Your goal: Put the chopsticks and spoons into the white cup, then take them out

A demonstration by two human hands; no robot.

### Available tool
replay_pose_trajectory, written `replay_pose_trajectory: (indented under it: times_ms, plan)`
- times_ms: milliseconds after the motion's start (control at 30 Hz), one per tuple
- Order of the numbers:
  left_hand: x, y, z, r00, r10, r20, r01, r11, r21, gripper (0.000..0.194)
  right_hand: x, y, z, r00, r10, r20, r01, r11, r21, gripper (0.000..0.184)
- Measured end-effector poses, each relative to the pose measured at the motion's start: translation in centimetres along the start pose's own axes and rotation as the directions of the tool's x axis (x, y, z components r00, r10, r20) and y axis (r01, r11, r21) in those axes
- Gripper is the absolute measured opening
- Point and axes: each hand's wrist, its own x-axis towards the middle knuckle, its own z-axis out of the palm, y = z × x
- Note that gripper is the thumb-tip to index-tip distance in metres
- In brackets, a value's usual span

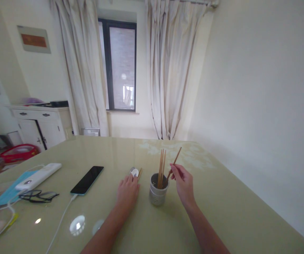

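My right hand pinches a wooden chopstick, tilted with its lower end at the right rim of a grey cup. Several more chopsticks stand upright in that cup. To the cup's left, my left hand is low on the table, its fingers closed over a small bundle. Beyond its fingertips show a round white spoon bowl, a shiny metal spoon bowl and the end of another chopstick. The palm hides the handles.
A black-screened phone with a white cable lies left of my left hand. Farther left are eyeglasses, a white power strip and a blue sheet. The glossy table runs along the right wall.
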Motion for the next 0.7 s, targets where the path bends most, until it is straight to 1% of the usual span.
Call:
replay_pose_trajectory:
  times_ms: [100, 167, 300, 367, 533, 700]
  plan:
    - [0.0, 0.1, -0.6, 1.0, -0.028, 0.014, 0.028, 0.999, 0.029, 0.03, -0.2, 0.7, 0.8, 0.996, 0.024, 0.082, -0.018, 0.997, -0.075, 0.053]
    - [0.0, 0.1, -0.8, 0.999, -0.042, 0.021, 0.041, 0.998, 0.044, 0.029, -0.4, 1.1, 1.0, 0.994, 0.015, 0.107, -0.004, 0.995, -0.101, 0.053]
    - [0.0, -0.1, -0.7, 0.999, -0.032, 0.028, 0.031, 0.999, 0.03, 0.028, -0.6, 1.5, 1.0, 0.99, -0.004, 0.144, 0.024, 0.99, -0.139, 0.052]
    - [0.0, -0.1, -0.6, 0.999, -0.029, 0.017, 0.028, 0.999, 0.016, 0.028, -0.6, 1.5, 0.9, 0.989, -0.012, 0.149, 0.032, 0.99, -0.139, 0.052]
    - [-0.1, 0.1, -0.4, 1.0, -0.018, -0.016, 0.018, 1.0, 0.01, 0.027, -0.5, 1.0, 0.7, 0.994, -0.033, 0.108, 0.049, 0.987, -0.152, 0.051]
    - [-0.1, 0.2, -0.3, 1.0, -0.023, -0.003, 0.023, 1.0, 0.011, 0.029, -0.6, 0.6, 0.6, 0.986, -0.089, 0.142, 0.119, 0.967, -0.224, 0.051]
